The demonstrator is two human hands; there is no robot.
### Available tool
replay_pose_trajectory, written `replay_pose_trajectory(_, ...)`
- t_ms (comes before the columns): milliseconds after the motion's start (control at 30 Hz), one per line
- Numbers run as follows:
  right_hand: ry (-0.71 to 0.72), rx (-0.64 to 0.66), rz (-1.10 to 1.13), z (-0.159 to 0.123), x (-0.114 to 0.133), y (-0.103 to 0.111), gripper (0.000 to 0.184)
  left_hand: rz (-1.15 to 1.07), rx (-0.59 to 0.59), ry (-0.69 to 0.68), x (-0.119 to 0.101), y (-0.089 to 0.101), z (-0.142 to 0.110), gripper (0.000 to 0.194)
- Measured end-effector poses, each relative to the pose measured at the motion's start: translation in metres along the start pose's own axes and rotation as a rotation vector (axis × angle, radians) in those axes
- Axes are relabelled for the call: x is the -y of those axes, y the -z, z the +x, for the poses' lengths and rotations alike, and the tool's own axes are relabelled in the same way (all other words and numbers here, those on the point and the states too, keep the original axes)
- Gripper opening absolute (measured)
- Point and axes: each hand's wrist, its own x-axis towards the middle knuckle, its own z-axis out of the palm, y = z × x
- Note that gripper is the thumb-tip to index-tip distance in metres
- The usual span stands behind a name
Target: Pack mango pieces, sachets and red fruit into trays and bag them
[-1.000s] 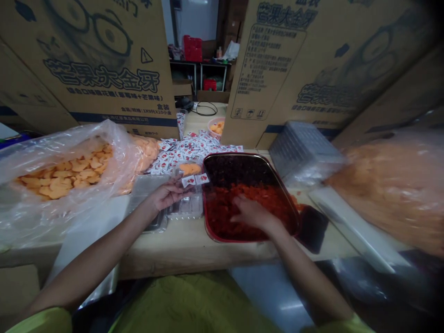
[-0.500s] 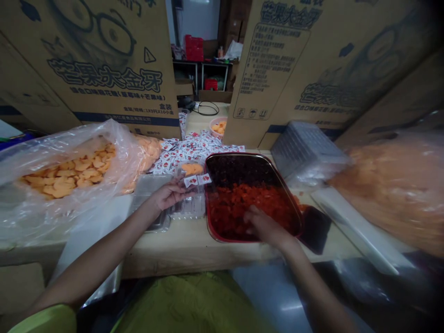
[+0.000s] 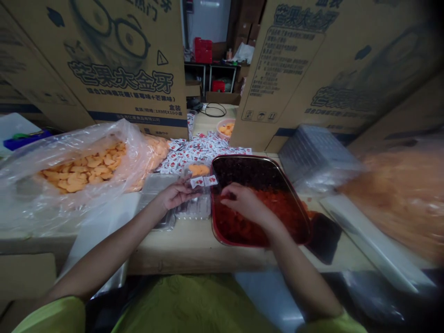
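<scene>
Left hand [image 3: 178, 194] gripped two small square white packets with red print [image 3: 204, 181] at its fingertips, above a clear plastic compartment tray [image 3: 194, 210] lying just left of a rounded, red-rimmed rectangular tray [image 3: 239, 243]. Flat orange pieces [image 3: 198, 169] showed at the clear tray's far end. Right hand [image 3: 243, 201] was over the red-rimmed tray's left part, fingers curled toward the thumb; whether they pinched anything could not be told. Step in hand, as judged: picking from the loose red pieces [image 3: 277, 208] there. Next move seemed to call for a light right-hand pinch and a steady left-hand hold
</scene>
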Motion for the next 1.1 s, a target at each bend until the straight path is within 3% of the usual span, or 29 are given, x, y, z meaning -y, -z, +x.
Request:
replay_pose_trajectory(100, 0.078, 0.076, -0.026, 0.028, 0.007, -0.020, 0.008, -0.004, -0.016, -0.025, 0.001, 0.000, 0.001, 0.061)
replay_pose_trajectory(233, 0.081, 0.139, -0.050, 0.048, 0.004, -0.034, 0.016, 0.002, 0.001, -0.034, 0.002, 0.003, 0.003, 0.058)
replay_pose_trajectory(600, -0.052, -0.076, 0.257, 0.058, 0.005, -0.035, 0.015, 0.004, -0.001, -0.017, 0.001, 0.002, 0.003, 0.058)
replay_pose_trajectory(767, 0.045, 0.076, 0.359, 0.057, 0.015, -0.041, 0.015, 0.017, 0.004, -0.039, 0.002, 0.006, 0.006, 0.063)
replay_pose_trajectory(900, 0.114, 0.069, 0.171, 0.050, 0.018, -0.039, 0.013, 0.016, 0.009, -0.045, 0.003, 0.006, 0.007, 0.062)
replay_pose_trajectory(1100, 0.109, 0.097, -0.177, 0.034, -0.004, -0.034, 0.014, -0.019, 0.021, -0.037, 0.002, 0.003, 0.004, 0.061)
